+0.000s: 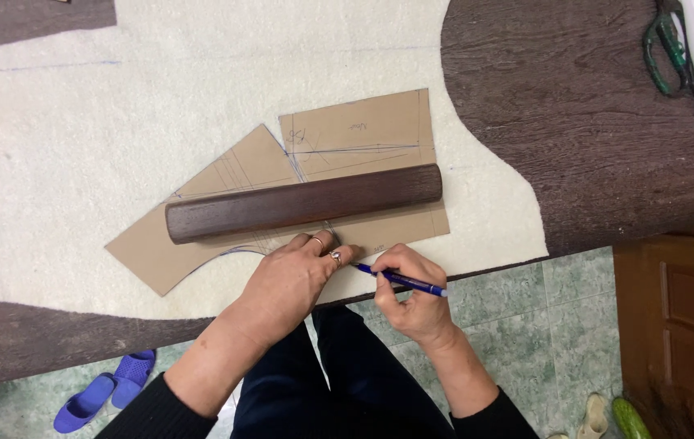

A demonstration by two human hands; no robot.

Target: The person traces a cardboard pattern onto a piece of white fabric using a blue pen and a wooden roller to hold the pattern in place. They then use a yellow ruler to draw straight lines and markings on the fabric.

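The blue pen (402,281) is at the lower middle of the frame, pinched in the right hand (412,293), its tip at the lower edge of the cardboard pattern (225,183). The left hand (294,280) lies flat with fingers together, pressing this pattern on the white fleece (79,146). A dark wooden bar (305,203) lies across the pattern. Green scissors (670,50) rest on the table (591,122), upper right.

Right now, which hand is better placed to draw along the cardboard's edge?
The right hand. It already holds the blue pen, tip at the lower edge of the cardboard pattern. The left hand is pressing the cardboard flat beside the dark wooden bar.
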